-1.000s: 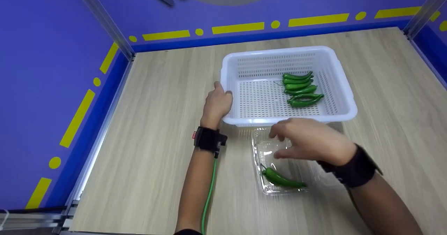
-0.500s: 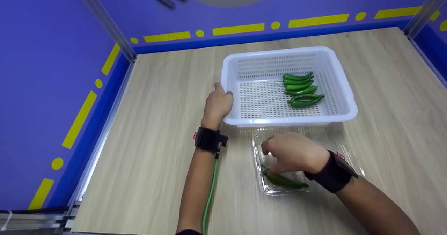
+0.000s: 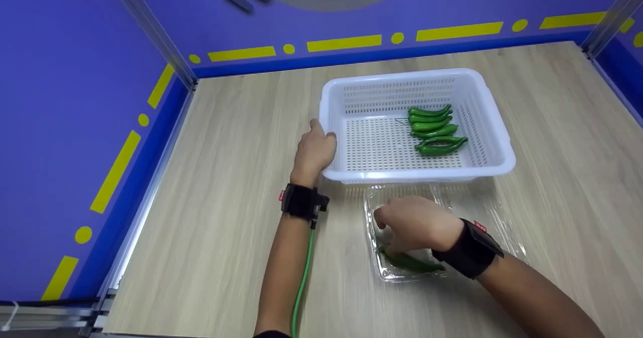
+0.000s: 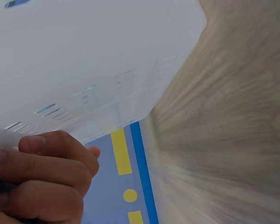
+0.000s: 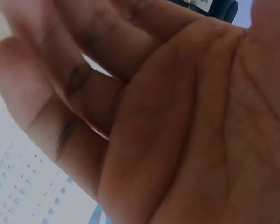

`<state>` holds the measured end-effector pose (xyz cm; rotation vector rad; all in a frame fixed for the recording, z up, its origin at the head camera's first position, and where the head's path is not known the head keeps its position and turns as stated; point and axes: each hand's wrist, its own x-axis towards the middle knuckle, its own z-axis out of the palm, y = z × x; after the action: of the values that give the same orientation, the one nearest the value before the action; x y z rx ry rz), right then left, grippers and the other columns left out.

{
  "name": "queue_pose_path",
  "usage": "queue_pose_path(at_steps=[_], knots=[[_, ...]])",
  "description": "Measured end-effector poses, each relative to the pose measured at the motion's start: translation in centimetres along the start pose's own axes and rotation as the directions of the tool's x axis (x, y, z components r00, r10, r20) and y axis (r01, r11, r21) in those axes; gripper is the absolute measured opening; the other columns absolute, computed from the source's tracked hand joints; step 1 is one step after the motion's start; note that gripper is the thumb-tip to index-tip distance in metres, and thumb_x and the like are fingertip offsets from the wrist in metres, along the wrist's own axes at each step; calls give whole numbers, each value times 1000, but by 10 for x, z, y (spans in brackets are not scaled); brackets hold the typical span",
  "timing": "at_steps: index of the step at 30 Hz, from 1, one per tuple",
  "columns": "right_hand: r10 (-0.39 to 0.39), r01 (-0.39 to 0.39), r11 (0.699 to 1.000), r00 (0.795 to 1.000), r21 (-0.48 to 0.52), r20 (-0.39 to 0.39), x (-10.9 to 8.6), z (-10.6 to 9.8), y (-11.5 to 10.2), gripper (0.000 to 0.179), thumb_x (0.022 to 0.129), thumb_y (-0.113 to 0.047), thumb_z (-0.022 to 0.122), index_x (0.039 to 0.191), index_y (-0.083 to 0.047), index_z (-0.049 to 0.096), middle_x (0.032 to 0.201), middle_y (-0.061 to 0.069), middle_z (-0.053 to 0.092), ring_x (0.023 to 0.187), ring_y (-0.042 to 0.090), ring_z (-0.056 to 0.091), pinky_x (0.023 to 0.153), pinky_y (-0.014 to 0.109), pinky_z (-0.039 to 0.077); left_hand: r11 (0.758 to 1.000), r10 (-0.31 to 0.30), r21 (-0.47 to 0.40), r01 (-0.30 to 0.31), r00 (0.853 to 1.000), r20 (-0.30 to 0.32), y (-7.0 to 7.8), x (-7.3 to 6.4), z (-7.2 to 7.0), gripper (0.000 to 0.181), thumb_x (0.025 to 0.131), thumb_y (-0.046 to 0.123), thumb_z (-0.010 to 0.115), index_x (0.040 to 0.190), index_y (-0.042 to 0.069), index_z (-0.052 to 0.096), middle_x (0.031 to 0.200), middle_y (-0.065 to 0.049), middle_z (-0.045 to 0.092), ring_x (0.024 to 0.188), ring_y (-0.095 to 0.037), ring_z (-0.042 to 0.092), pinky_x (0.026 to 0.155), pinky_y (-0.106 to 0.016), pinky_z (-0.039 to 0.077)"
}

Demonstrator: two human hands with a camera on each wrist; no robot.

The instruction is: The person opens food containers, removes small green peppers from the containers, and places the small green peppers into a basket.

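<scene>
My left hand (image 3: 314, 149) grips the left rim of the white plastic basket (image 3: 402, 174). Its curled fingers show against the basket wall (image 4: 84, 51) in the left wrist view. Several green chili peppers (image 3: 427, 126) lie side by side in the basket's right half. My right hand (image 3: 417, 222) is lowered over a clear plastic clamshell box (image 3: 370, 232), loosely bent, with the thumb at a single green chili pepper (image 3: 414, 264) lying along the near side. The hand covers the pepper's stem end. In the right wrist view the palm (image 5: 177, 121) shows with nothing in it.
The basket stands just behind the clamshell box on a wood-grain table (image 3: 226, 177). Blue panels (image 3: 351, 21) with yellow marks wall the back and sides. A green cable (image 3: 304, 277) runs along my left forearm.
My right hand has come down and left into the clamshell box, its thumb now at the chili pepper. My left hand and the basket have stayed in place.
</scene>
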<state>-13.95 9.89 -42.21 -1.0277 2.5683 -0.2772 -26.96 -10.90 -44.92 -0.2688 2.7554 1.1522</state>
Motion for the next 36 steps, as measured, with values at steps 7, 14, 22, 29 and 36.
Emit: queue_pose_path(at_steps=[7, 14, 22, 29, 36], knots=[[23, -23, 1000, 1000, -12, 10, 3, 5, -2, 24, 65, -22, 84, 75, -16, 64, 68, -7, 57, 60, 14, 49, 55, 36, 43, 1000, -16, 0, 16, 1000, 7, 0, 0, 1, 68, 102, 31, 40, 159, -1, 19, 117, -18, 65, 93, -24, 67, 75, -38, 54], [14, -14, 1000, 1000, -17, -10, 6, 10, -3, 37, 67, -19, 82, 61, -20, 45, 60, -10, 39, 56, 12, 34, 49, 32, 32, 1000, -19, 0, 19, 1000, 10, 0, 0, 1, 67, 102, 31, 40, 159, 1, 21, 113, -16, 65, 91, -23, 67, 73, -37, 53], [-26, 25, 999, 999, -23, -21, 10, 12, -2, 33, 74, -11, 73, 58, -20, 45, 58, -10, 41, 53, 11, 40, 51, 33, 42, 999, -23, -32, 24, 1000, 15, 0, 1, 1, 64, 102, 30, 40, 158, 2, 23, 108, -13, 65, 87, -22, 68, 69, -34, 53], [-77, 76, 997, 994, -8, -83, 13, 11, 6, 33, 74, -3, 64, 59, -21, 41, 59, -12, 33, 54, 9, 33, 50, 28, 31, 1000, -9, 0, 9, 1000, 2, 0, 0, 0, 63, 102, 30, 39, 157, 1, 24, 110, -14, 66, 89, -23, 68, 72, -36, 52], [-92, 93, 996, 990, 6, -108, 16, 10, 11, 25, 76, -3, 66, 64, -18, 50, 62, -11, 40, 56, 10, 38, 51, 29, 34, 1000, -4, 16, 4, 1000, 4, 0, 0, 0, 62, 103, 30, 40, 156, 0, 26, 110, -15, 66, 89, -23, 68, 73, -37, 53]])
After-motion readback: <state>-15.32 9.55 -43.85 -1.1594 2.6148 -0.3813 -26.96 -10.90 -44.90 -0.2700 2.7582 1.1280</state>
